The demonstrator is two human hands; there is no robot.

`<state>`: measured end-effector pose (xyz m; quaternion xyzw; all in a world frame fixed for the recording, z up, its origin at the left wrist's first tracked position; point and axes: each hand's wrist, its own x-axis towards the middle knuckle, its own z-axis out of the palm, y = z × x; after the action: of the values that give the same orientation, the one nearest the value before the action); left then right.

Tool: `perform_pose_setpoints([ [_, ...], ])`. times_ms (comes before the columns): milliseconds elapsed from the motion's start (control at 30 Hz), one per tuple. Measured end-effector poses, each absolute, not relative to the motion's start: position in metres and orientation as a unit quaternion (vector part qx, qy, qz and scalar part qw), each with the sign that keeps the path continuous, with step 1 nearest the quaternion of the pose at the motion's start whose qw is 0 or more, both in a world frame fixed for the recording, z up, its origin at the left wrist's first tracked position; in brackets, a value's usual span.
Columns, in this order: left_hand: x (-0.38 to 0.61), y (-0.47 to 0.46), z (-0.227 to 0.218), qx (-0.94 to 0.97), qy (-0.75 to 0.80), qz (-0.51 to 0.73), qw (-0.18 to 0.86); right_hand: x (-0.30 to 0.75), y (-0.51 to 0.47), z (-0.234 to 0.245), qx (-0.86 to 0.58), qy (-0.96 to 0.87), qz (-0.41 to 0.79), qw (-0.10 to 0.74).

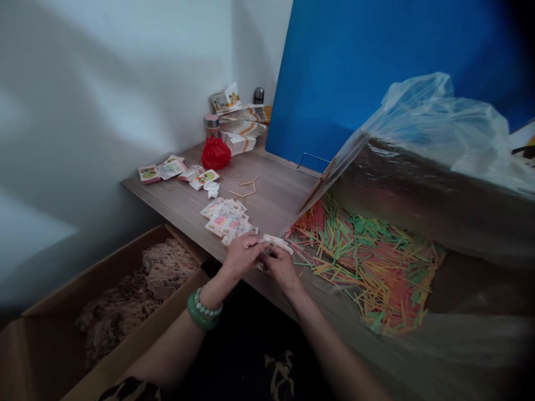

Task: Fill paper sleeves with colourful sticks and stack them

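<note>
My left hand (242, 253), with green bangles at its wrist, meets my right hand (281, 266) at the table's front edge. Both have their fingers pinched together, and what is between them is mostly hidden; a small pale edge shows. Just beyond my left fingers lies a loose pile of flat printed packets (225, 216). Another white printed packet (278, 243) lies right behind my right hand. To the right, a heap of thin red, green and yellow sticks (368, 262) spills from a clear plastic bag (451, 128) in a tilted carton.
Small printed boxes (149, 174) lie at the table's left edge, near a red bag (216, 153) and a stack of white cartons (240, 142). Bent sticks (251, 189) rest mid-table. A cardboard box (137, 340) of pinkish packets stands lower left. A blue panel (334, 72) rises behind.
</note>
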<state>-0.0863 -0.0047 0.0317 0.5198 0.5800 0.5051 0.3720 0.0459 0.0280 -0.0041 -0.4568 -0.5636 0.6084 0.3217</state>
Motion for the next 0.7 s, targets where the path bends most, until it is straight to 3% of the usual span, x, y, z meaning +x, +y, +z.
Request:
perform_pose_setpoints([
  [167,-0.121,-0.005,0.047,0.524,0.566,0.524,0.362,0.013,0.034,0.000,-0.452,-0.594,0.579,0.327],
  [333,-0.124,-0.017,0.045,0.485,0.501,0.564,0.443,0.017,0.018,0.008,-0.399,-0.675,0.481,0.392],
  [433,-0.122,-0.017,0.034,0.434,0.522,0.575,0.457,0.018,0.016,0.006,-0.404,-0.706,0.458,0.359],
  [567,-0.127,0.001,0.022,0.450,0.594,0.564,0.355,0.033,0.010,0.003,-0.419,-0.783,0.386,0.250],
  [700,-0.131,0.030,0.008,0.535,0.747,0.379,0.114,0.064,-0.009,0.001,-0.483,-0.844,0.177,0.152],
])
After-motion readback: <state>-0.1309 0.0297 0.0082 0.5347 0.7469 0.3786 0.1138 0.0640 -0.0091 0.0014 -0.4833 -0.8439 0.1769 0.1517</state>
